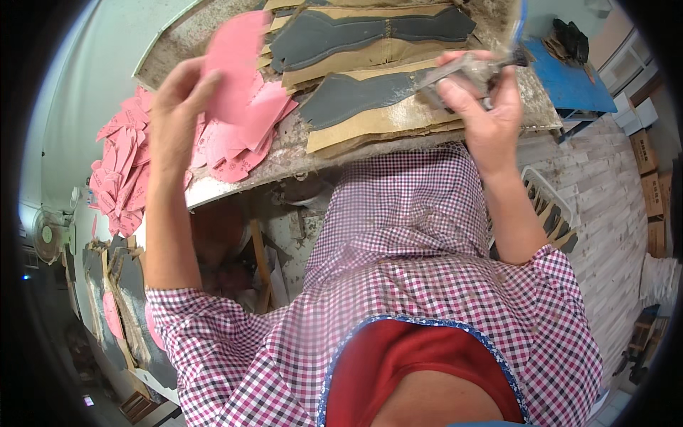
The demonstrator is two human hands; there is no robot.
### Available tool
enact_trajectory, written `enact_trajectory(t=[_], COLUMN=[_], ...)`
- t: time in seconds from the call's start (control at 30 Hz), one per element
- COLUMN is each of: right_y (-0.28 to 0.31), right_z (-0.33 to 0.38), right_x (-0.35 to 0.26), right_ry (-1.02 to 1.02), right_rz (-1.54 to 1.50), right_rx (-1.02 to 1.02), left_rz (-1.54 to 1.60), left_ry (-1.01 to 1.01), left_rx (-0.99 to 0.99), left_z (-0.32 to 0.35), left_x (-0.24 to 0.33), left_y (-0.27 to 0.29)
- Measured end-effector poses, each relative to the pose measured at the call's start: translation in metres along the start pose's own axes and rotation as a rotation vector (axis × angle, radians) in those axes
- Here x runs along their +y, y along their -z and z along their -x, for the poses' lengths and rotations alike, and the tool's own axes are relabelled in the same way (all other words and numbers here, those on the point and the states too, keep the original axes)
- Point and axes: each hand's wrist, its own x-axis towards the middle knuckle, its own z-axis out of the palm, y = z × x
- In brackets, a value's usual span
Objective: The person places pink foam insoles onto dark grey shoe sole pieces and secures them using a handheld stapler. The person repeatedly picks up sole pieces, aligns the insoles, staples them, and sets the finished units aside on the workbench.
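Note:
My left hand (176, 96) pinches a curved pink sheet piece (236, 67), raised above a loose pile of similar pink pieces (245, 139) on the worktable. My right hand (491, 117) is wrapped round a grey metal spray gun (466, 75), blurred by motion. Beneath the gun lies a dark grey cut piece (356, 99) with a shiny, wet-looking patch towards its right end. It rests on brown paper (384, 132) along the table's near edge. Just behind it, a longer dark grey piece (334, 39) lies on more brown paper.
More pink pieces (121, 167) are heaped at the table's left. A blue table (580, 78) stands at the far right, bearing dark items. Below on the right, a white basket (548, 185) holds dark and tan pieces. Cardboard boxes (651, 192) line the right side; a fan (51, 235) stands at left.

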Motion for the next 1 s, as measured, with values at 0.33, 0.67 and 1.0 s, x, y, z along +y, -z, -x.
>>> enact_trajectory(t=[0.33, 0.67, 1.0], right_y=[0.072, 0.085, 0.095], right_z=[-0.005, -0.004, -0.007], right_x=[-0.014, -0.006, 0.003], right_ry=[-0.049, -0.158, -0.193], right_rz=[-0.244, -0.332, -0.256], right_rx=[0.222, 0.313, 0.297], left_rz=[0.059, -0.129, -0.461], left_ry=[0.079, 0.002, -0.182], left_rx=[-0.67, -0.836, -0.748], left_z=[-0.024, -0.047, -0.037], left_x=[0.039, 0.031, 0.031], left_y=[-0.147, -0.199, -0.218])
